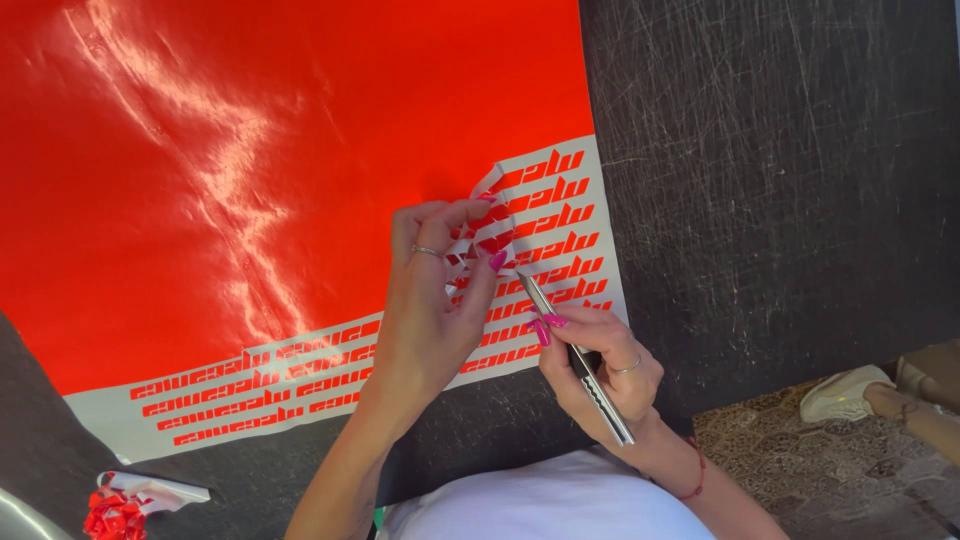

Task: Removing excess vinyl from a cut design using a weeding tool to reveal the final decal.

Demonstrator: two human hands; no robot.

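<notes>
Our left hand (432, 300) pinches a peeled strip (478, 235) of red-and-white vinyl, lifting it off the red sheet (250, 150) near the sheet's bottom right corner. Our right hand (600, 370) is closed round a thin metal knife (575, 355), tip at the strip's base, just beside the left fingers. Sheet lies on a scratched dark desk (780, 180). Scrap bits (135, 500) sit at the desk's bottom left edge.

Sign/craft workshop: scratched black cutting table (780, 150) upper right, red vinyl sheet (250, 150) w/ cut letters, scraps (135, 500) bottom left.
</notes>
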